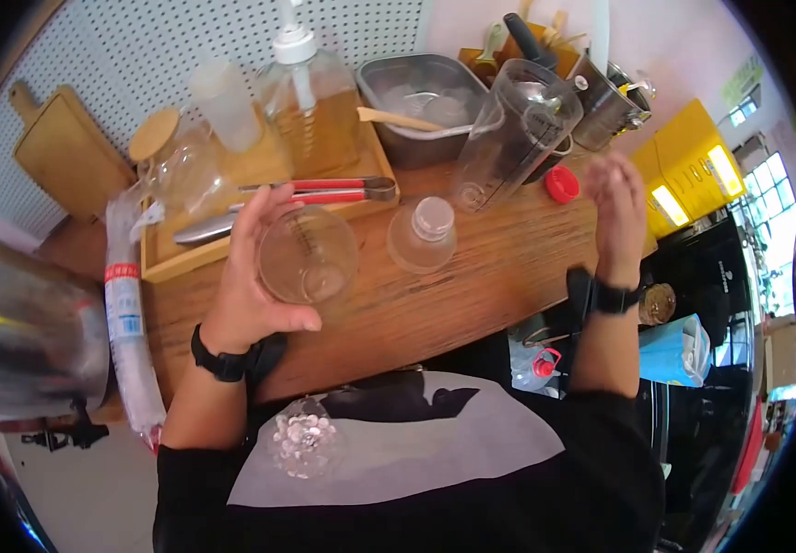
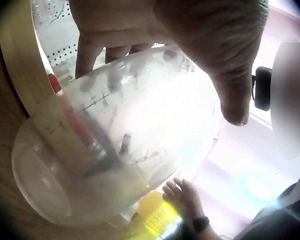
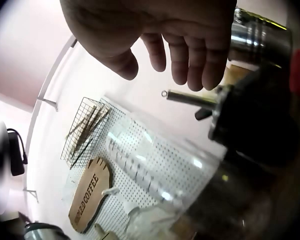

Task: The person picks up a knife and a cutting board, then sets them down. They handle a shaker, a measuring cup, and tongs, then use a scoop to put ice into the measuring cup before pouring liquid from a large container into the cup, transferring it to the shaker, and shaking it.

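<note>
My left hand [image 1: 251,276] grips a clear plastic measuring cup [image 1: 309,255], tipped so its mouth faces me, above the wooden counter [image 1: 499,267]. In the left wrist view the cup [image 2: 125,140] fills the frame, with my fingers [image 2: 90,50] and thumb wrapped round it. My right hand [image 1: 614,207] hovers with relaxed fingers and holds nothing, just right of a red cap [image 1: 561,184]. From the right wrist view the hand [image 3: 155,40] hangs empty above a tall clear pitcher [image 3: 155,175]. An upturned clear cup [image 1: 423,235] stands on the counter between my hands.
A wooden tray [image 1: 232,249] holds a pump bottle [image 1: 310,101], a jar and red-handled tongs [image 1: 324,192]. Behind stand a metal ice bin [image 1: 421,106], the tall pitcher [image 1: 513,134] and a steel jug [image 1: 605,106]. A sleeve of stacked cups [image 1: 131,332] lies at left.
</note>
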Tool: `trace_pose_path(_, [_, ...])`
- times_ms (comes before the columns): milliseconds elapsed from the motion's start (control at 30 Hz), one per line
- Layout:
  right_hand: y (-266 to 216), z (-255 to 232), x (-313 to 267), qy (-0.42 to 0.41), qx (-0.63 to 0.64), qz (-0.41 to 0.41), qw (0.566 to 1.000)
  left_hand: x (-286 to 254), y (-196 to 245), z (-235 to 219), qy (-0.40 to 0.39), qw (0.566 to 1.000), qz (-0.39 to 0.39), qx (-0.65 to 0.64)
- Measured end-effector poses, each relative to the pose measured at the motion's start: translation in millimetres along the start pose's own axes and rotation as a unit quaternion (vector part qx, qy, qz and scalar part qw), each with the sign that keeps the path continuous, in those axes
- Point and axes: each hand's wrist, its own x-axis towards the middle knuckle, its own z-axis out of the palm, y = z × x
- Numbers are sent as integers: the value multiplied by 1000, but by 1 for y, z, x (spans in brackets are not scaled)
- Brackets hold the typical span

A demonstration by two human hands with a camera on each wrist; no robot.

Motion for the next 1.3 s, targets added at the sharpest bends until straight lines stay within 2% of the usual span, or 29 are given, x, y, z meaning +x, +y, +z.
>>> trace_pose_path(33, [5, -2, -20, -6, 4, 3, 1000, -1, 1, 0, -3, 1000, -9, -26])
trace_pose_path(100, [11, -1, -49, -100, 23, 55, 993, -9, 0, -2, -19, 1000, -13, 6])
trace_pose_path(167, [9, 13, -66, -128, 10, 55, 990, -16, 5, 6, 26, 988, -86, -127])
trace_pose_path(200, [8, 19, -70, -149, -7, 50, 988, -21, 2, 4, 28, 981, -117, -150])
trace_pose_path(233, [11, 24, -69, -151, -3, 50, 987, -25, -2, 4, 30, 982, -116, -146])
trace_pose_path(300, [19, 34, -56, -104, -30, 18, 994, -25, -10, 5, 28, 970, -172, -168])
trace_pose_path(433, [41, 53, -38, -105, -6, 35, 994, -19, -26, 10, -10, 978, -168, -127])
trace_pose_path(500, [44, 65, -34, -152, -30, 10, 988, -18, -28, 16, 0, 979, -155, -135])
trace_pose_path(633, [63, 76, -16, -136, -28, 15, 990, -11, -28, 18, -10, 984, -144, -107])
trace_pose_path(700, [81, 82, -8, -147, -8, 7, 989, 0, -17, 22, 0, 988, -109, -111])
trace_pose_path(767, [86, 89, -4, -163, 11, -1, 987, 16, 11, 27, -8, 986, -113, -121])
trace_pose_path(833, [85, 98, -8, -176, 53, -16, 983, 27, 18, 24, -9, 984, -117, -131])
trace_pose_path(867, [79, 103, -13, -179, 92, -1, 980, 31, 17, 17, -3, 988, -113, -104])
trace_pose_path(933, [69, 103, -16, -200, 80, 7, 976, 42, 21, 12, 7, 991, -108, -74])
trace_pose_path(1033, [60, 102, -19, -223, 80, 24, 971, 70, 53, 14, 9, 995, -99, -25])
trace_pose_path(1133, [59, 100, -20, -231, 80, 36, 969, 98, 75, 18, -15, 994, -103, 14])
trace_pose_path(1200, [63, 100, -19, -235, 76, 1, 969, 116, 82, 17, -38, 988, -80, 127])
trace_pose_path(1300, [69, 99, -20, -243, 92, 14, 965, 136, 96, 22, -51, 979, -72, 186])
